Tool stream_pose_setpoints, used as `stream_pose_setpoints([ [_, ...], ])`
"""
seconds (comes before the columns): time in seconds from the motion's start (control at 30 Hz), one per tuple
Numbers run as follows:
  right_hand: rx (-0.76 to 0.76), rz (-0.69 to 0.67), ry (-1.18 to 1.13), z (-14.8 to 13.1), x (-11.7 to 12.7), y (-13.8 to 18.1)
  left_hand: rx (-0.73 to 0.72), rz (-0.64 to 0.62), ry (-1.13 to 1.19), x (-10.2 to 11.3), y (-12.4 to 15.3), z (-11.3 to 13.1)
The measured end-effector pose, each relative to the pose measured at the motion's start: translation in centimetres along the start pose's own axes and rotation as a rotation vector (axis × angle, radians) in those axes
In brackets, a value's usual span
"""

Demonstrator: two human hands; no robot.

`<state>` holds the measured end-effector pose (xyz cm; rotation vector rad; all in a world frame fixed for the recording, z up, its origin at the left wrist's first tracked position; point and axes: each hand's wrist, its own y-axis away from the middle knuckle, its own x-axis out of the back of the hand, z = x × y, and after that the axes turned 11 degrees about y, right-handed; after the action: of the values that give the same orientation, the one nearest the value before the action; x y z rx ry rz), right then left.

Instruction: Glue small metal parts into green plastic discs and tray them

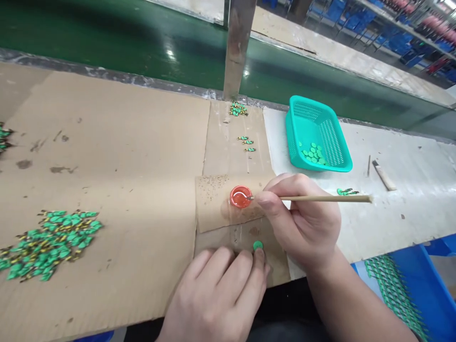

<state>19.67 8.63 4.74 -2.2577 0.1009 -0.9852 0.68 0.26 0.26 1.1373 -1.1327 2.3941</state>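
In my right hand [302, 218] I pinch a thin wooden stick [320, 198]. Its narrow dark tip meets the right rim of a small red cup [232, 203], which has clear, shiny liquid inside. My left hand [221, 294] lies curled at the near edge of the table. One of its fingertips presses on a small green disc [258, 244] lying flat on the cardboard. The thumb of that hand is hidden. Beneath the cup is a loose piece of cardboard [210, 216], speckled with brown spots.
Small green, yellow and dark figures form a heap [57, 242] at left and a smaller pile [238, 109] at the back. Three figures [248, 142] lie in front of that pile. A turquoise basket [340, 140] holds green discs. A metal post [238, 52] rises behind.
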Motion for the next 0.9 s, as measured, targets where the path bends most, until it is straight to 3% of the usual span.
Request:
stream_pose_setpoints([
  [0.7,-0.016,-0.007,0.069,0.11,-0.37,0.05,0.023,0.039,0.015,-0.55,0.18,0.21],
  [0.9,0.082,0.076,0.040,-0.06,0.60,0.69,-0.003,0.067,0.021,-0.62,0.53,0.19],
])
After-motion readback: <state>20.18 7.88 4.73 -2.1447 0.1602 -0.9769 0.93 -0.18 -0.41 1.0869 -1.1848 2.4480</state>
